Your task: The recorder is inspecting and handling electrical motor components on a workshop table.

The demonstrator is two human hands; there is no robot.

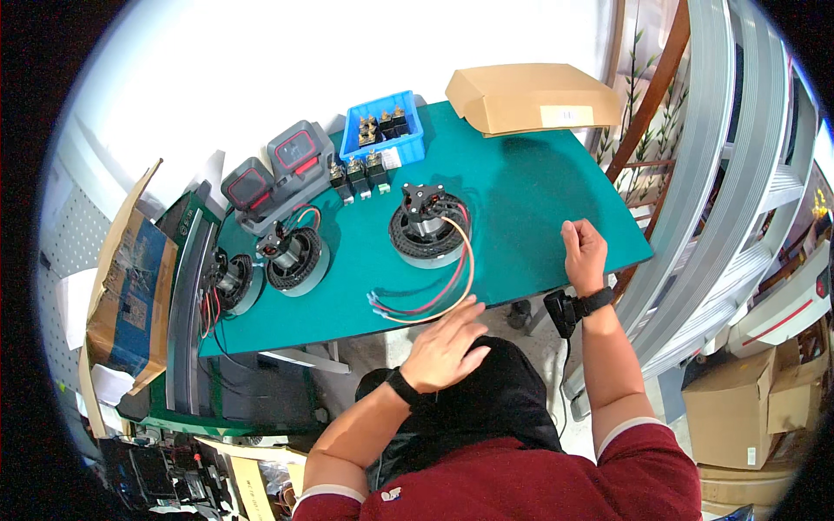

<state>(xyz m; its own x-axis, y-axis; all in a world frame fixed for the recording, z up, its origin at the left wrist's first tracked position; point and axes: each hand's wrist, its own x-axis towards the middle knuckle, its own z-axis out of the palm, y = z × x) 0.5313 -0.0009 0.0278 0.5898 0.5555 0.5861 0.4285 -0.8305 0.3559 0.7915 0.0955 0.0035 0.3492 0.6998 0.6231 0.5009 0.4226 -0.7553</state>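
Note:
A round black motor with a silver base (426, 227) stands near the middle of the green table. Its loose red, black and tan wires (459, 286) curve toward the front edge. My left hand (445, 347) hovers at that edge, just below the wire ends, with fingers stretched out and nothing seen in them. Over the table's right side, my right hand (584, 253) is curled into a loose fist, thumb up, away from the motor; nothing shows in it. Two similar motors, one (297, 259) and another (236, 282), sit at the left with their own wires.
Behind the motors are a blue bin (382, 154) of black components, several such components (358, 178) and a grey-red tool case (282, 174). A cardboard box (532, 91) lies at the table's back right. A metal ladder (686, 260) stands right; an open carton (139, 304) is left.

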